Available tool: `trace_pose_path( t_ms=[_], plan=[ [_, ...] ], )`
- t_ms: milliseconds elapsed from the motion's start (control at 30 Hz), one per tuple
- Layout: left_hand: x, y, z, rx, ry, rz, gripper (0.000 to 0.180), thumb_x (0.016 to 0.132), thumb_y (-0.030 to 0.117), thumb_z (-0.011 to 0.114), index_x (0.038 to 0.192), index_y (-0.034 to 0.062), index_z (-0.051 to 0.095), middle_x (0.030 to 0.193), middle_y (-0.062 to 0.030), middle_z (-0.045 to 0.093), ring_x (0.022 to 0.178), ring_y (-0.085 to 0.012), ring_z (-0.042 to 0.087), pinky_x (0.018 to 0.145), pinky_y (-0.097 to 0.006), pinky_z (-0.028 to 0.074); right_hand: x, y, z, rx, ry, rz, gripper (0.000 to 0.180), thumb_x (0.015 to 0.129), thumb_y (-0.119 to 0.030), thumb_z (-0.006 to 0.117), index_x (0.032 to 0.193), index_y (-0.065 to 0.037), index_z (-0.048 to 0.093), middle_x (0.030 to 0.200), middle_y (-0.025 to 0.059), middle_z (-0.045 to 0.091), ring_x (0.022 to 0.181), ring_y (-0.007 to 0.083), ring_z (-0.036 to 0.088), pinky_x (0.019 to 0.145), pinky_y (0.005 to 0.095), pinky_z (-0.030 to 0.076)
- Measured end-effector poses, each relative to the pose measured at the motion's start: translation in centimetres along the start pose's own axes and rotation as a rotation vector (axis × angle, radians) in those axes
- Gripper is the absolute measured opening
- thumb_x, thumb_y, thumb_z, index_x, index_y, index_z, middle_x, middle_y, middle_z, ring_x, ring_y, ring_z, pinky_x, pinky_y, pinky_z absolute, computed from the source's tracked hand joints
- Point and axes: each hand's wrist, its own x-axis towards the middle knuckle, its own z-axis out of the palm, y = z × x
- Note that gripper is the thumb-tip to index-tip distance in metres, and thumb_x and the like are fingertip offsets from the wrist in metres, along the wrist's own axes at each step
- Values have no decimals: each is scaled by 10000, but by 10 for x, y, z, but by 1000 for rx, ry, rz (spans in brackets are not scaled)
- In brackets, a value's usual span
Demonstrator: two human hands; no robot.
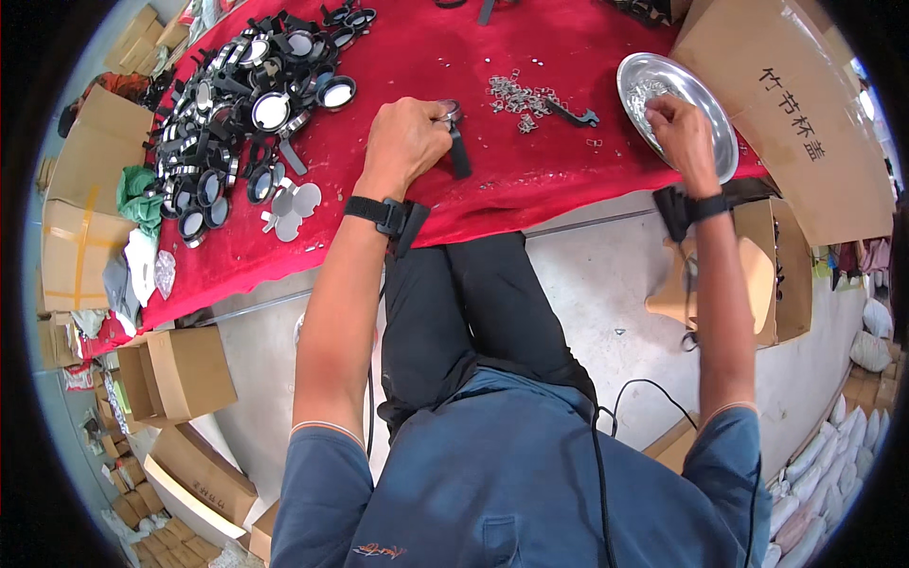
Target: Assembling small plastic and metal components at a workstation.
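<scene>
My left hand (pixel 405 142) is closed around a round cup lid (pixel 453 110) at the middle of the red-covered table, its black strap (pixel 460 156) hanging toward me. Over the shiny metal bowl (pixel 717 133) on the right, my right hand (pixel 684 137) has its fingertips pinched together. What they hold, if anything, is too small to make out. Small silvery pieces (pixel 648 92) lie in the bowl. Between my hands is a loose heap of small metal clips (pixel 516 96), with a black strap-like piece (pixel 574 115) beside it.
A big pile of black-rimmed lids (pixel 270 112) covers the table's left side. Several pale discs (pixel 289 206) lie near its front edge. A large cardboard box (pixel 791 123) stands close to the bowl. Below the table are an open carton (pixel 189 374) and a dangling cable (pixel 606 454).
</scene>
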Motion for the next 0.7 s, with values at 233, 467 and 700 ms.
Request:
trace_pose_path(
  t_ms=[233, 467, 700],
  plan=[
    [2, -5, -1, -102, -24, -43, 297, 892, 177, 725, 1148, 133, 868, 961, -294, 759, 910, -482, 759, 885, -504, 608, 43, 65, 12, -100, -381, -132, 183, 848, -161, 846, 999, -58, 856, 944, 187, 818, 876, 381, 788, 860, 461, 615],
    [-3, 16, -5, 37, -32, -94, 300, 931, 150, 713, 1196, 122, 850, 1039, -297, 758, 943, -465, 775, 866, -474, 595, 42, 67, 34, -209, -244, -202, 135, 884, -157, 792, 878, -22, 791, 940, 246, 779, 903, 459, 758, 867, 519, 596],
    [-3, 3, -4, -63, -10, -65, 312, 901, 124, 707, 1171, 129, 862, 1003, -294, 757, 931, -488, 754, 903, -503, 604, 36, 65, 28, -227, -319, -240, 145, 923, -137, 725, 959, -6, 776, 950, 285, 760, 934, 485, 745, 882, 561, 576]
  ],
)
